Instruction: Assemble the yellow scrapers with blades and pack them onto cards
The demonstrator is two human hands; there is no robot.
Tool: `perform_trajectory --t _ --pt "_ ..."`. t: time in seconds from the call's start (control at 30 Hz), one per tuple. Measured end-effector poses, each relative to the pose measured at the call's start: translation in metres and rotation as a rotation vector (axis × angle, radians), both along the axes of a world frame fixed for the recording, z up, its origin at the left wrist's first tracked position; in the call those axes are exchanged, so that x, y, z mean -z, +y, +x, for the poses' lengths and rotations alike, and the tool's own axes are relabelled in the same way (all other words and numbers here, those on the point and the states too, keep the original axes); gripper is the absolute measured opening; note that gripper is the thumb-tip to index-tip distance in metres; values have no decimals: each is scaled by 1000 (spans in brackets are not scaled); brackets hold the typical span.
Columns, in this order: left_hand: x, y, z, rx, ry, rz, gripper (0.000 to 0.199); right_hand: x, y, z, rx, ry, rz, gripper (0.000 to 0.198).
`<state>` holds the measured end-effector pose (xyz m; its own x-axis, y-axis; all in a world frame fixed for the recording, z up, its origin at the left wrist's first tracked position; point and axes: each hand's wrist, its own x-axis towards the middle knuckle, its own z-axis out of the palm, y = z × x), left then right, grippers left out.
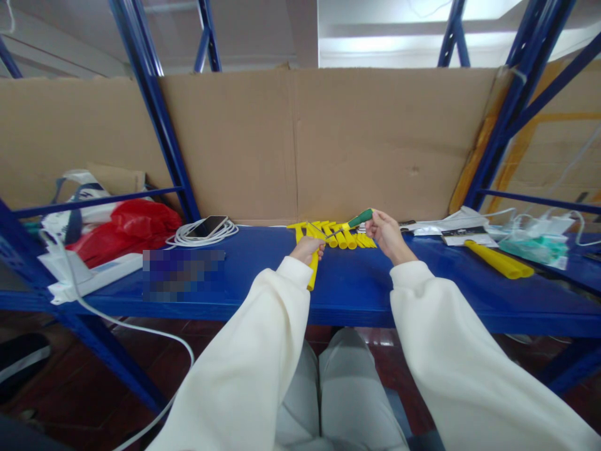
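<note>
The left hand (308, 249) is closed around a yellow tube (312, 274), whose end sticks out on the near side of the fist. The right hand (385, 233) grips the far end of a screwdriver (360, 218) by its green and yellow handle, with the fingertips pinched at the butt. The shaft slants left and nearer, down to the left hand; whether its tip touches the tube cannot be told.

Just beyond and between the hands, more yellow pieces (345, 239) lie in a row on the blue counter (263, 269), close to its far edge. Small yellow strips (365, 240) lie at the right end of that row.

To the left, a phone (209, 227) rests on a coiled white cable (188, 238). Nearer is a blurred-out patch (183, 275). Farther left come a long white box (110, 275) and a crumpled red bag (126, 232).

To the right, white packets (441, 224) lie toward the far side, with two yellow tubes (500, 260) side by side nearer. A pale green bag (535, 247) sits just beyond those. Brown cardboard (375, 138) stands along the far edge between blue posts (159, 119).
</note>
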<state>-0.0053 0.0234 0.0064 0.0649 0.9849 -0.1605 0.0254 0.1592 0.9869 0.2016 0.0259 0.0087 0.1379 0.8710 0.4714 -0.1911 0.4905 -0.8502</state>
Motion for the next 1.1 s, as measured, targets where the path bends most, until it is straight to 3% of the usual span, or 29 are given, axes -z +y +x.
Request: perform_trajectory --t 0.57,0.77,0.93,1.1 --pt "0 0 -1 6 17 14 11 1 1 -2 150 30 -15 43" --pt "0 0 -1 8 20 17 13 -2 -4 -1 82 -13 -19 46" --pt "0 -1 0 -11 10 29 14 -5 -8 -4 -33 32 -8 36" --pt "0 -1 0 1 12 17 13 -3 -4 -4 30 31 -8 41"
